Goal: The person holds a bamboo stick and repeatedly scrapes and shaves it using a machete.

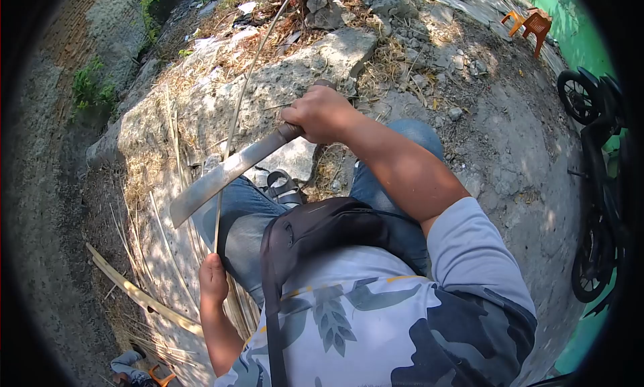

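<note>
My right hand (318,115) is closed around the brown handle of a machete (231,169), its broad metal blade pointing down to the left over my knee. My left hand (213,279) grips the near end of a long, thin strip that looks like bamboo (243,91). The strip runs up and away past the blade, which crosses it above my left knee. Blade and strip overlap here; whether they touch I cannot tell. A dark waist bag (322,232) rests across my lap.
Several thin strips lie on the ground to my left, beside a thicker split bamboo length (144,298). Concrete slabs (282,85) and rubble lie in front. Orange plastic chairs (537,28) and a motorcycle (597,152) stand right. Another person (127,367) is at lower left.
</note>
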`<state>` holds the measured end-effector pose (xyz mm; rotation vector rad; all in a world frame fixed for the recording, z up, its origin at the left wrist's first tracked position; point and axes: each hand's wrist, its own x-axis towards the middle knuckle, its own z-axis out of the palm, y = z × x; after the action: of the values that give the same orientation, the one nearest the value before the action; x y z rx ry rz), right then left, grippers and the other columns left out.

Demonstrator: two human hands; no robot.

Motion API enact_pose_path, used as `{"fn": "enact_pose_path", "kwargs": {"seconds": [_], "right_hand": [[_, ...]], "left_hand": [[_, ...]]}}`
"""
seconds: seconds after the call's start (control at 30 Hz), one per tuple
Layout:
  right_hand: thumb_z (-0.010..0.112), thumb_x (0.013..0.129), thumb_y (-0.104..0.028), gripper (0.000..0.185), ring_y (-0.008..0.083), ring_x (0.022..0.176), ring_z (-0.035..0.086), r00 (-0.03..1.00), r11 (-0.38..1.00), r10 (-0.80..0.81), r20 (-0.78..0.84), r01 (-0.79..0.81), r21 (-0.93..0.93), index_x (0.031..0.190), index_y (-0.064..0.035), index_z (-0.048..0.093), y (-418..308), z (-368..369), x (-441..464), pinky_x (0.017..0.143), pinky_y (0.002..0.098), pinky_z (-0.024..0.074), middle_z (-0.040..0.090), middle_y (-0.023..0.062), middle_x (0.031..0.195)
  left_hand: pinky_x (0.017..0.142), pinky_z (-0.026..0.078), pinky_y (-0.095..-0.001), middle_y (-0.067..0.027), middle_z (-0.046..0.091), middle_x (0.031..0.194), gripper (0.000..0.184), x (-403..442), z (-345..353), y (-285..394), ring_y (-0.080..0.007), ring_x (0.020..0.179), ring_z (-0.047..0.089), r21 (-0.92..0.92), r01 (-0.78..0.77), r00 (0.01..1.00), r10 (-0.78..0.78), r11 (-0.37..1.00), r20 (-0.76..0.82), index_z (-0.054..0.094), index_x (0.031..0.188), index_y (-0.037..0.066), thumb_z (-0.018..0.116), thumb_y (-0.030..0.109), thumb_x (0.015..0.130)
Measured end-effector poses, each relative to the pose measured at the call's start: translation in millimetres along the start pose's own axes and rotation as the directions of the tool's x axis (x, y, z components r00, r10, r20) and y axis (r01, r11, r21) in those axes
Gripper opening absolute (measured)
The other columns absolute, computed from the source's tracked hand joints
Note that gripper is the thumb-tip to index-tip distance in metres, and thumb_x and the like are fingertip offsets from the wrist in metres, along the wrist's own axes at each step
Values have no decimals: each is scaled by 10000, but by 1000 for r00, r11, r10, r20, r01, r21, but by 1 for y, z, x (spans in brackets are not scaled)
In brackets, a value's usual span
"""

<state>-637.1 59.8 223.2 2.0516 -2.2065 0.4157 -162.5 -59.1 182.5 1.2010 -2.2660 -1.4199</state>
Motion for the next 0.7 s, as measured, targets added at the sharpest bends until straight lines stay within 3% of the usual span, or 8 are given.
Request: {"fn": "enact_pose_path", "kwargs": {"seconds": [0.03,0.1,0.2,0.3,0.4,0.53,0.63,0.7], "right_hand": [[734,786,-201,156,309,843,719,996,998,64,-59,-64,15,913,-168,649,12,3,-3,800,461,541,715,61,830],[727,813,-202,162,335,876,721,926,923,376,-39,-370,109,954,-156,662,30,-6,-3,790,485,556,719,100,860],[724,823,-205,182,362,898,718,844,815,535,-12,-513,267,989,-153,668,45,-4,-9,787,507,564,718,132,879],[726,820,-206,194,371,900,715,871,857,485,-75,-456,241,994,-144,666,40,-2,-14,800,511,560,713,136,877],[720,818,-206,203,331,935,737,922,914,386,-35,-376,154,1018,-190,691,25,-10,-13,832,504,576,746,78,972],[749,767,-179,191,347,850,717,999,995,47,22,-49,91,937,-164,663,4,-2,-3,762,487,553,721,65,864],[744,763,-165,164,343,815,711,997,995,-71,38,68,73,892,-159,643,-9,4,0,749,479,544,707,72,814],[723,786,-167,150,326,859,728,1000,999,2,21,-3,42,928,-164,675,-2,-1,0,774,479,549,726,70,837]], "left_hand": [[560,305,-278,62,423,655,539,-1,1,0,-68,623,389,-23,14,1000,-14,1000,5,493,774,73,414,471,1128],[554,304,-280,64,416,646,540,1,3,-2,-65,614,385,-20,-14,1000,14,1000,-6,492,774,75,409,474,1128],[536,296,-283,71,402,627,544,5,7,-5,-57,591,374,20,-76,997,77,997,-28,492,774,82,398,482,1129],[522,290,-273,75,397,622,537,7,1,-7,-48,573,366,-15,-40,999,40,999,1,485,779,96,389,492,1129],[520,286,-261,75,401,631,530,3,1,-3,-44,571,362,-17,-14,1000,14,1000,13,477,782,107,389,499,1128],[551,282,-280,73,400,640,565,3,3,4,-52,613,360,21,-17,1000,18,1000,-16,497,769,75,392,500,1127],[562,283,-281,77,406,655,563,3,2,5,-53,627,360,16,-19,1000,20,1000,-11,505,774,66,394,488,1130],[560,284,-282,78,409,655,560,0,4,10,-56,625,361,11,-24,999,24,1000,-23,509,777,62,395,481,1131]]}}
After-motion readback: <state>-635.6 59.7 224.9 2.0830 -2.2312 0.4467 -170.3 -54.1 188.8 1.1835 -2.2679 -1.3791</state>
